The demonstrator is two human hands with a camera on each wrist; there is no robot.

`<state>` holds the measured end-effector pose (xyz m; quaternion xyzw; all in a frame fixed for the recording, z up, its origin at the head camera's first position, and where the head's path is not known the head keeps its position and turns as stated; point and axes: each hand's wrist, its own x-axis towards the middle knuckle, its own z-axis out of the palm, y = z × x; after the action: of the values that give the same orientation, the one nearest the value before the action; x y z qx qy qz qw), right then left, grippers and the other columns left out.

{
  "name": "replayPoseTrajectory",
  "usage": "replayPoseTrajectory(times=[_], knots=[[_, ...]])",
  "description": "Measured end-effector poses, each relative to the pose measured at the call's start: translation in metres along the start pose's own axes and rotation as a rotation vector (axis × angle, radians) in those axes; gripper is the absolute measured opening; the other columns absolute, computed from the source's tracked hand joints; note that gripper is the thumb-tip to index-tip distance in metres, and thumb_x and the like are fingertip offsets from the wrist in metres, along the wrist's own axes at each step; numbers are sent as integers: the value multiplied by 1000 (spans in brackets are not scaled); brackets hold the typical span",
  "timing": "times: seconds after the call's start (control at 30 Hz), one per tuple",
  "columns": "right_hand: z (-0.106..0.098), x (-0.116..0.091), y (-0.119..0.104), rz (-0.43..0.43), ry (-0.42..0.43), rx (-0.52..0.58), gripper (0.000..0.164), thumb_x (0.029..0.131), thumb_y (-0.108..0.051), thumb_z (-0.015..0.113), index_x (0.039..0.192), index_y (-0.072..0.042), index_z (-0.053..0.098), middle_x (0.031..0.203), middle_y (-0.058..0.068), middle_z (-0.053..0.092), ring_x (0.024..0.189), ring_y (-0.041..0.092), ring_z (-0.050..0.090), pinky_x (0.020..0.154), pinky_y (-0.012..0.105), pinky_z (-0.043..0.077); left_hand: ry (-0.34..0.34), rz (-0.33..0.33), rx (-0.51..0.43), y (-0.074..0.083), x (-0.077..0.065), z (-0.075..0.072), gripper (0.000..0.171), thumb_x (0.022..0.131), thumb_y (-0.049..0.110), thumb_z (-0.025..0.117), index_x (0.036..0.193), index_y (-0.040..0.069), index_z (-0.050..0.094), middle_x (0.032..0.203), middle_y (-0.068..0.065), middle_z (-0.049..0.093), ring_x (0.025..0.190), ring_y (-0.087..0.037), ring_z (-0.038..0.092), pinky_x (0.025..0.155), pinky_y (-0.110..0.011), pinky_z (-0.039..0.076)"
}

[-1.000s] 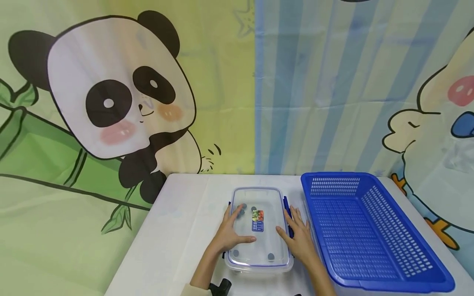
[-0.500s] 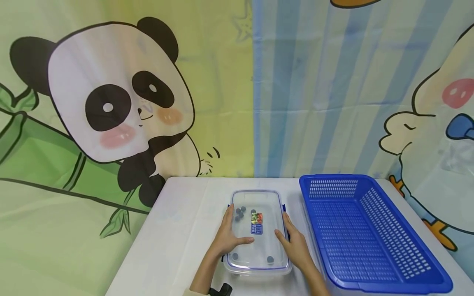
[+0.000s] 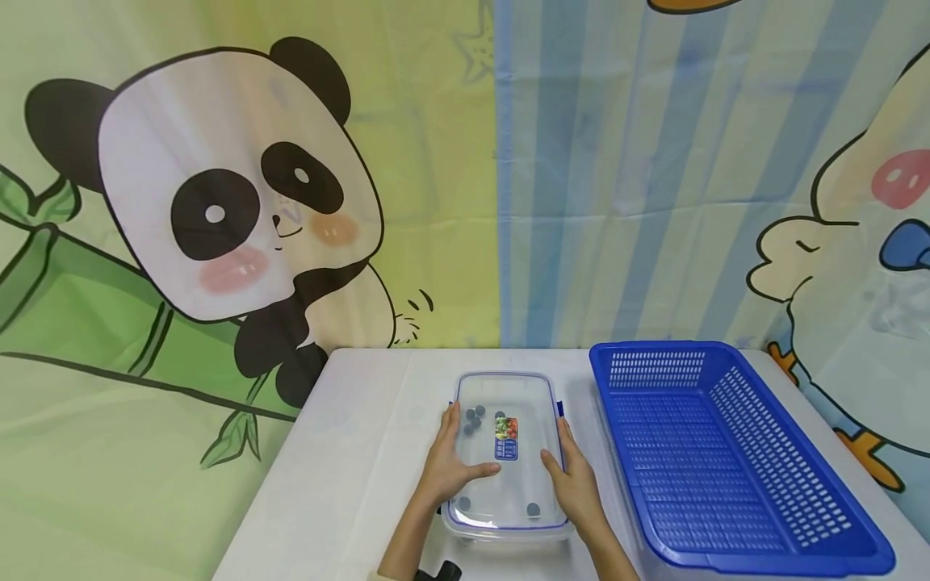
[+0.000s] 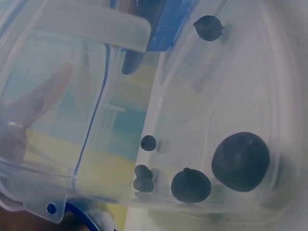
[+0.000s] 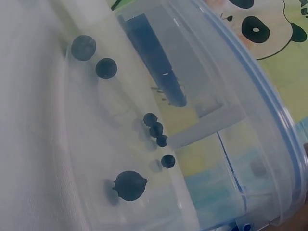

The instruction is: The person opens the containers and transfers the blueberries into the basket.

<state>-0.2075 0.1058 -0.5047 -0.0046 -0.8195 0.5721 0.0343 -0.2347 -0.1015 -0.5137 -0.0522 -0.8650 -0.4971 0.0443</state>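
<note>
A clear plastic food storage box (image 3: 519, 492) with its lid on lies lengthwise before me, a blue seal line round its rim and a small printed label (image 3: 506, 438) on top. Inside are several dark blueberry-like balls (image 5: 130, 185), most grouped toward the far left. My left hand (image 3: 443, 470) grips the left edge, thumb across the lid and fingers down the side. From the right edge my right hand (image 3: 577, 484) holds it likewise, thumb tip over the lid. A blue latch (image 3: 560, 409) shows beyond the right fingertips; another blue latch (image 5: 154, 55) appears through the wall in the right wrist view.
A large blue perforated basket (image 3: 868, 557) stands right of the box on the white table (image 3: 349, 476). Behind the table hangs a printed curtain (image 3: 425, 161) with a panda. A black wrist device (image 3: 441, 571) shows below my left forearm.
Both hands' spread fingers have drawn together against the box's sides. The blue latch at the right, which jutted out along the edge, is now mostly covered by my right fingers.
</note>
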Motion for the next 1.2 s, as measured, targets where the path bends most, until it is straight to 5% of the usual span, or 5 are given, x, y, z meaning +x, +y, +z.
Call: replayPoseTrajectory(times=[0.4,0.6,0.87,1.0,1.2], knots=[[-2,-1,-10,-9,7,33,61,93,-5,52,144,2,19,150,19,14,137,36,12,113,48,11,5,-49,-54,5,-2,0,123,53,35,89,148,10,15,153,-14,8,138,-37,1,105,-65,13],[-5,2,-28,-13,13,63,61,93,-5,52,145,1,19,151,15,14,138,33,11,113,45,11,9,-32,-53,21,2,-16,125,53,36,89,149,12,13,153,-11,7,139,-33,0,107,-62,11],[25,9,-78,-55,32,143,61,93,-6,54,144,-1,22,151,16,16,138,31,12,114,43,11,7,15,-4,37,10,-81,128,53,37,89,149,14,8,154,-10,3,139,-33,3,107,-60,11],[62,6,-95,-85,42,193,61,91,-4,54,143,2,22,150,17,16,137,30,14,113,42,12,-13,-11,61,25,8,-121,127,55,39,88,149,16,6,155,-7,3,139,-33,4,108,-60,11],[131,-4,-108,-119,65,184,61,90,-2,55,142,6,23,149,19,17,136,32,16,112,45,14,-50,-23,96,-14,-3,-177,123,60,34,86,149,15,4,154,-12,1,138,-36,2,107,-63,11]])
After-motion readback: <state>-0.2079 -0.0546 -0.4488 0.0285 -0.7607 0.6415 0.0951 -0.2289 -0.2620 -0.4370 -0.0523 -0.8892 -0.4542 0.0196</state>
